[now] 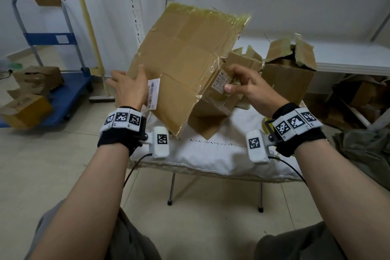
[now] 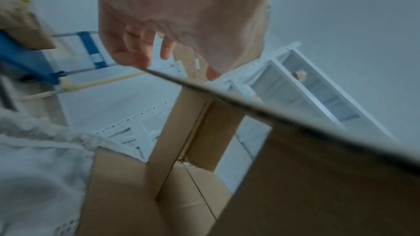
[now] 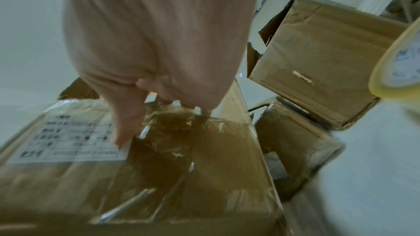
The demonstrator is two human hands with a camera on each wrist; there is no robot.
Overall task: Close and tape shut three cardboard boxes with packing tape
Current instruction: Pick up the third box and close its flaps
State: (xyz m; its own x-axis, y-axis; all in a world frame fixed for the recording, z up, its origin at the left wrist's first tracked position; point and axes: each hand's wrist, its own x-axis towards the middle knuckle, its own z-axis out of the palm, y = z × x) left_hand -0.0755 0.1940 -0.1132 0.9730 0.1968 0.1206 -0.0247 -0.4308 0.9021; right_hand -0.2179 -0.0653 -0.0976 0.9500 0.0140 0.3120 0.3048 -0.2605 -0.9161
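Box (image 1: 181, 65) between both hands' fingers (image 1: 233, 87)

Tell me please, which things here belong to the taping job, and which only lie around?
Job:
- large box, tilted, with left hand on its edge and right hand on its side
- two open boxes behind it
- tape roll

Lying about:
- blue cart carrying small boxes
- white cloth on the stand
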